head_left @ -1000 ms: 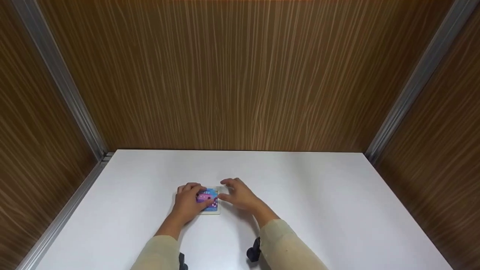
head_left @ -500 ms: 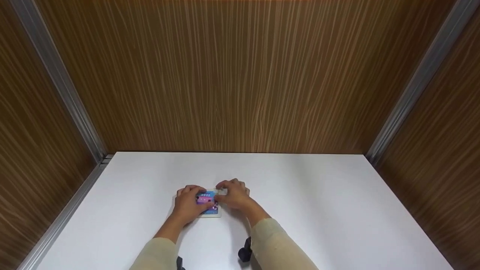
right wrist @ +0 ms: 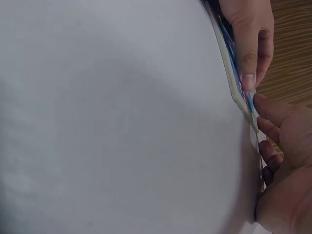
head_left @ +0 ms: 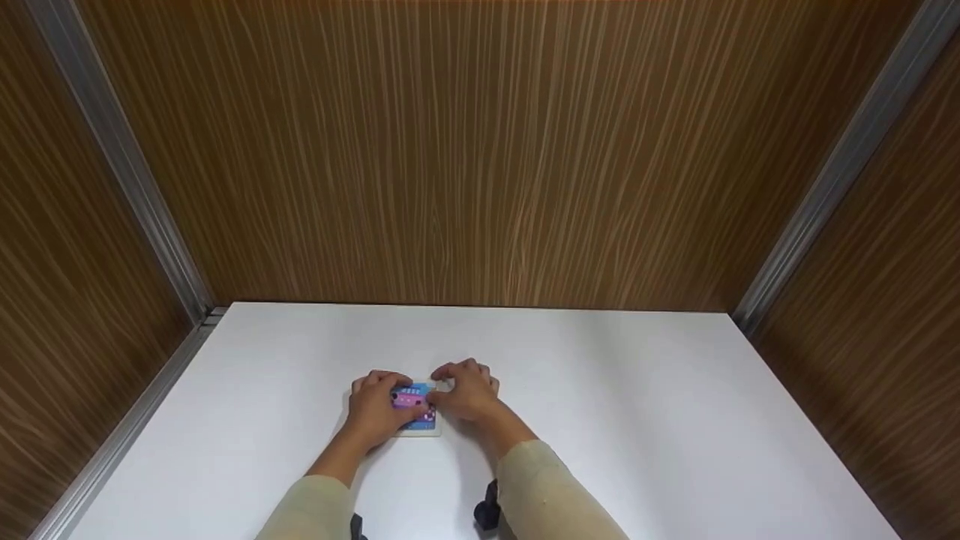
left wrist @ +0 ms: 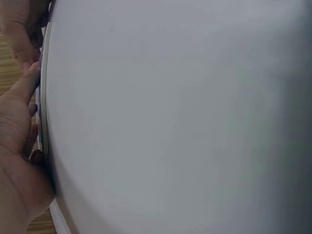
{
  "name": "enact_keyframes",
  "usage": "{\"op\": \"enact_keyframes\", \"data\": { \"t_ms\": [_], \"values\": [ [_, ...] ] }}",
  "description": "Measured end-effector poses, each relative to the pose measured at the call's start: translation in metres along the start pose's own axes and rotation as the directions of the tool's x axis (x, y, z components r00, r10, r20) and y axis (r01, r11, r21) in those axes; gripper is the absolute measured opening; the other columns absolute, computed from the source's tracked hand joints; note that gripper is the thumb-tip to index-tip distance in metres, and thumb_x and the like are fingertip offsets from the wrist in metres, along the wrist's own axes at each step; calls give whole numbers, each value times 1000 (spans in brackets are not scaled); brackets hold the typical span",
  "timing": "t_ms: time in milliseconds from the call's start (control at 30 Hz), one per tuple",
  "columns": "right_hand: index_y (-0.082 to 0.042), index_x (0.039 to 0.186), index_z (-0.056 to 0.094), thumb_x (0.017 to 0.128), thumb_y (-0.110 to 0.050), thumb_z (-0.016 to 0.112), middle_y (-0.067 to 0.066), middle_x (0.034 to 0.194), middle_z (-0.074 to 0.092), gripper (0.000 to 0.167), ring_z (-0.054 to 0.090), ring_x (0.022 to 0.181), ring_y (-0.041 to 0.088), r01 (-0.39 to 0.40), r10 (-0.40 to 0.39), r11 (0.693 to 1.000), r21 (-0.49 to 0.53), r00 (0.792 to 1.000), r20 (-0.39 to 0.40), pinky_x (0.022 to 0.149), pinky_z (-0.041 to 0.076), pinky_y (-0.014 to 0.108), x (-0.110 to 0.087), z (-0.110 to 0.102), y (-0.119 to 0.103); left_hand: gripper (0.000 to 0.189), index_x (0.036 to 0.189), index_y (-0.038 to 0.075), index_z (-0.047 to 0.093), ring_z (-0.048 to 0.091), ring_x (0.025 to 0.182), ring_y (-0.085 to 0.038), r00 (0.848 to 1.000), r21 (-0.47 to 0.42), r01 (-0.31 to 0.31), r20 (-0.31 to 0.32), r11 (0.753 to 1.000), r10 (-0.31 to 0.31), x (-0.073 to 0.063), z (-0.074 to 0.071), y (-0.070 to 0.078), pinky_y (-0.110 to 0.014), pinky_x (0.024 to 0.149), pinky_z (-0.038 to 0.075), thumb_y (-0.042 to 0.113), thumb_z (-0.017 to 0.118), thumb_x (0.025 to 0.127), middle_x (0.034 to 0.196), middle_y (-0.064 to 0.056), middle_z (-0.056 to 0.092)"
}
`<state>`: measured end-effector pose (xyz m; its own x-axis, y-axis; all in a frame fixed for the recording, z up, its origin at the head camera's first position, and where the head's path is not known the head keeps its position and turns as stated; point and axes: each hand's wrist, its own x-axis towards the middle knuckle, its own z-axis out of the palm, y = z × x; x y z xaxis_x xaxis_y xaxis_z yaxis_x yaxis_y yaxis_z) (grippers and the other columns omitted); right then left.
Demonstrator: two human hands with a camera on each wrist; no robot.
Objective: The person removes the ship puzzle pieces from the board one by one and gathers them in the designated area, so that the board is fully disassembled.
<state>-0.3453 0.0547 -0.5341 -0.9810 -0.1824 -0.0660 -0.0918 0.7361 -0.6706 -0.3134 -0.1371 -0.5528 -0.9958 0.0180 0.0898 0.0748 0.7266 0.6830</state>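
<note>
A small flat picture board (head_left: pixel 418 424) with a pale frame and a blue, pink and purple picture lies on the white table. My left hand (head_left: pixel 374 407) grips it from the left, with curled fingers along the far and left sides and the thumb over the picture. At its upper right corner, my right hand (head_left: pixel 466 391) holds on with thumb and forefinger. In the right wrist view, the right hand (right wrist: pixel 287 151) has its fingertips at the board's (right wrist: pixel 229 63) edge, beside the other thumb. The hands cover much of the picture.
The white table (head_left: pixel 637 420) stretches out around the hands. Wood-grain panels (head_left: pixel 480 150) stand behind and on both sides, with metal corner posts (head_left: pixel 142 180). A black wrist camera (head_left: pixel 487 511) hangs under the right sleeve.
My right hand has moved left onto the board's upper right corner, and its thumb and forefinger have closed in there. The left hand keeps its hold.
</note>
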Motion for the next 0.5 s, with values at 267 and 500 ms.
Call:
{"op": "enact_keyframes", "data": {
  "t_ms": [267,500],
  "values": [
    [-24,126,73,98,-39,80,11,144,58,33,44,145,39,13,-16,998,-61,999,-42,125,29,60,-4,-1,1,56,135,17,71,40,148,-44,1000,-14,9,15,1000,-9,3,4,4,-66,123,38,43,90,89,153,-15,56],
    [-28,124,69,96,-40,82,11,141,58,33,45,141,37,8,-14,996,-84,998,-64,124,30,59,-3,-5,4,54,134,18,71,40,149,-43,1000,-27,-11,21,1000,12,7,7,8,-65,122,39,43,90,89,152,-14,56]
  ]
}}
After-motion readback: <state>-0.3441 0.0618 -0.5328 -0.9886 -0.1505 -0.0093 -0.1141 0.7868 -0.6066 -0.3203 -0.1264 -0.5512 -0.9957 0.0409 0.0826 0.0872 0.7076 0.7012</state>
